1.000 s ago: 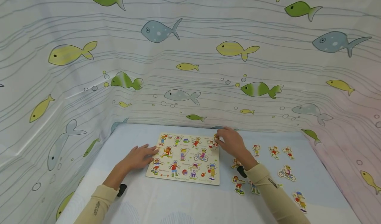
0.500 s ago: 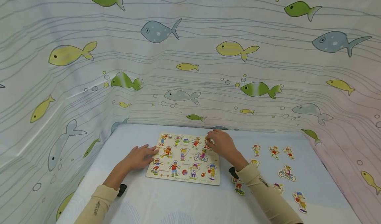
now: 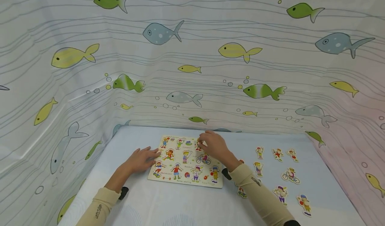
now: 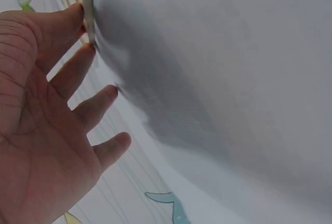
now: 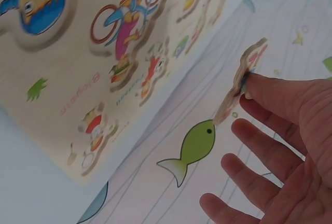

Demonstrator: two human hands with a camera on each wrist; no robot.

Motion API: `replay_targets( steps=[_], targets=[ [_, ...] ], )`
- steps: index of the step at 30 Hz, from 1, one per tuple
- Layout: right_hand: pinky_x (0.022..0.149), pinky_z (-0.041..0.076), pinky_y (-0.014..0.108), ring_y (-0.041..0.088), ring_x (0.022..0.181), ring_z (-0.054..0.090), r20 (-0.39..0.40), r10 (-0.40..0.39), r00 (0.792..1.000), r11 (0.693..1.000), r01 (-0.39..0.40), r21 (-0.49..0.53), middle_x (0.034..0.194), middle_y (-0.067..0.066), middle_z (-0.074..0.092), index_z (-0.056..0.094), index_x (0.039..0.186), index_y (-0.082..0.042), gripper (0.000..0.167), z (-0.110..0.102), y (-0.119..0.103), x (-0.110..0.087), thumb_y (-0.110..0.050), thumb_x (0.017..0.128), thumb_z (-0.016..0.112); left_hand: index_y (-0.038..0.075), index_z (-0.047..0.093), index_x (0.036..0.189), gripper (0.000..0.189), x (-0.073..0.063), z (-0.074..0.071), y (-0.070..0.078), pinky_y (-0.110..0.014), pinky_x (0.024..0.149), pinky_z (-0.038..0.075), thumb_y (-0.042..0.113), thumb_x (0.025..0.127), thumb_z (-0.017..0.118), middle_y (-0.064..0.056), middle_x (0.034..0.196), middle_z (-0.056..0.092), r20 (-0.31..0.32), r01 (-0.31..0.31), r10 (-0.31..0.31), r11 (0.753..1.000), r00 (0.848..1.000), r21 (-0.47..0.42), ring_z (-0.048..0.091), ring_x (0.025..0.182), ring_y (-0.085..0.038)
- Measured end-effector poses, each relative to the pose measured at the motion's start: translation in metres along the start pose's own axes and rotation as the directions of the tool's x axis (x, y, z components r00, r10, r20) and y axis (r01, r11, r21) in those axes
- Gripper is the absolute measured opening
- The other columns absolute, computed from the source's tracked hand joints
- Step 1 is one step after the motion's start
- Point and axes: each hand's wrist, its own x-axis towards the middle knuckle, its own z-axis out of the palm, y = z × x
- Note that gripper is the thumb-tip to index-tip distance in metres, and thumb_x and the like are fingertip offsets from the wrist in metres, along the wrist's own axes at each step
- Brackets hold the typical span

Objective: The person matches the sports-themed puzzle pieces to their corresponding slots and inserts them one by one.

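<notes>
This looks like a small draped booth: creased, pale sheeting [image 3: 192,12], printed with cartoon fish [image 3: 160,34] and thin wavy lines, walls in the far, left and right sides of a desk [image 3: 186,202] with a pale bluish surface. Whether it stands in a home, studio or lab, I cannot tell.
</notes>
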Motion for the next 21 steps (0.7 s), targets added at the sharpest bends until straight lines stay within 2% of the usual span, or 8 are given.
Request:
replay_targets(
  steps=[2, 5, 10, 13, 21],
  targets=[
    [0.096, 0.049, 0.04, 0.02, 0.117, 0.058, 0.013, 0.004, 1.0, 1.0, -0.004, -0.005, 0.107, -0.005, 0.07, 0.075, 0.099, -0.019, 0.012, 0.002, -0.004, 0.003, -0.027, 0.09, 0.074, 0.011, 0.062, 0.135, 0.041, 0.0, 0.0, 0.001, -0.076, 0.1, 0.024, 0.022, 0.096, 0.064, -0.01, 0.144, 0.053, 0.002, 0.002, -0.002, 1.0, 1.0, -0.002, 0.04, 0.133, -0.05],
    [0.09, 0.052, 0.037, 0.017, 0.11, 0.059, 0.023, 0.007, 1.0, 1.0, -0.007, 0.003, 0.102, -0.007, 0.07, 0.076, 0.099, -0.02, 0.013, 0.005, -0.008, 0.008, -0.028, 0.089, 0.075, 0.011, 0.062, 0.135, 0.041, 0.0, 0.0, 0.0, -0.077, 0.1, 0.024, 0.021, 0.095, 0.064, -0.01, 0.144, 0.053, 0.001, 0.001, -0.001, 1.0, 1.0, 0.002, 0.04, 0.133, -0.05],
    [0.068, 0.05, 0.028, 0.01, 0.088, 0.056, 0.033, -0.014, 0.999, 1.0, 0.014, 0.002, 0.091, -0.012, 0.067, 0.076, 0.098, -0.022, 0.012, 0.013, -0.017, 0.016, -0.029, 0.089, 0.075, 0.012, 0.062, 0.135, 0.042, 0.0, 0.0, -0.001, -0.077, 0.1, 0.023, 0.022, 0.095, 0.065, -0.009, 0.143, 0.053, -0.001, 0.007, -0.007, 1.0, 1.0, 0.004, 0.04, 0.133, -0.05],
    [0.067, 0.05, 0.028, 0.009, 0.087, 0.056, 0.034, -0.037, 0.999, 0.999, 0.037, -0.001, 0.09, -0.012, 0.067, 0.075, 0.097, -0.023, 0.011, 0.017, -0.022, 0.022, -0.03, 0.09, 0.074, 0.012, 0.062, 0.135, 0.042, -0.001, 0.001, -0.003, -0.077, 0.1, 0.023, 0.023, 0.095, 0.065, -0.009, 0.143, 0.053, -0.004, 0.011, -0.011, 1.0, 1.0, 0.013, 0.04, 0.133, -0.049],
    [0.078, 0.054, 0.033, 0.016, 0.101, 0.061, -0.001, -0.105, 0.994, 0.994, 0.105, 0.02, 0.092, -0.01, 0.069, 0.075, 0.095, -0.021, 0.008, 0.019, -0.032, 0.03, -0.027, 0.09, 0.074, 0.011, 0.063, 0.134, 0.041, 0.0, 0.001, -0.002, -0.077, 0.099, 0.023, 0.021, 0.094, 0.065, -0.01, 0.143, 0.053, -0.014, -0.003, 0.003, 1.0, 1.0, 0.007, 0.04, 0.133, -0.05]
  ],
)
